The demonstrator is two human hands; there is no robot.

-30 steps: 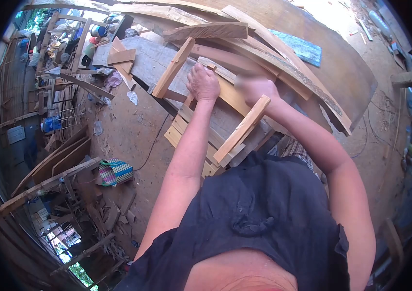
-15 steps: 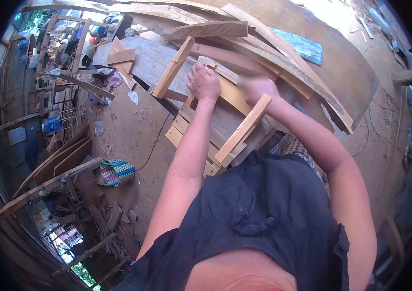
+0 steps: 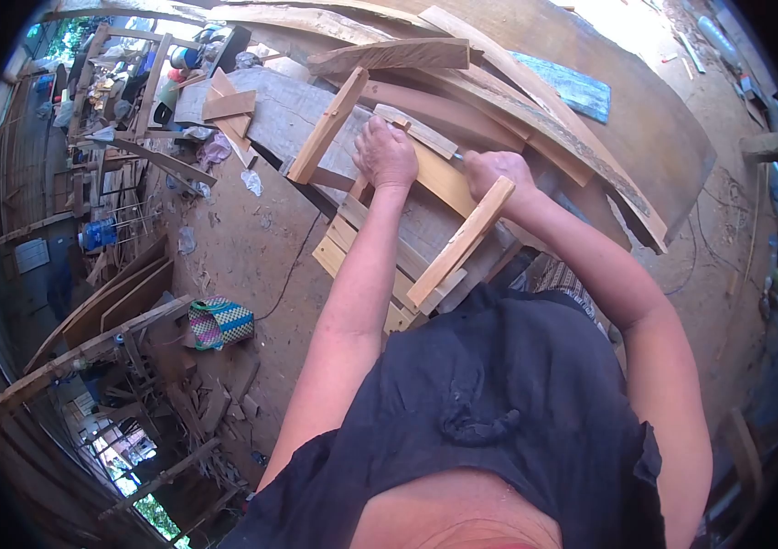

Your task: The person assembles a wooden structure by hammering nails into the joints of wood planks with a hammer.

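Observation:
A small wooden frame [image 3: 437,181], perhaps a stool or chair, lies across the bench in front of me. One square leg [image 3: 328,126] sticks up on its left and another [image 3: 460,242] on its near right; pale slats [image 3: 338,257] show below. My left hand [image 3: 385,154] is closed over the frame's far part, around a short piece of wood. My right hand [image 3: 497,176] is a fist at the right end of a pale wooden strip [image 3: 427,137]. From that fist a thin metal tool tip [image 3: 458,156] points toward the strip; the fingers hide the tool's handle.
Long rough boards [image 3: 498,101] are piled behind the frame, with a bluish plank [image 3: 572,87] among them. Triangular wood scraps [image 3: 231,108] lie on the grey bench plank [image 3: 293,114]. A woven basket [image 3: 221,323] and wood offcuts [image 3: 215,407] are on the dirt floor at left.
My right hand, smeared over before, now shows clearly, a little farther right, with the thin metal tip visible. My left hand and the frame have barely moved.

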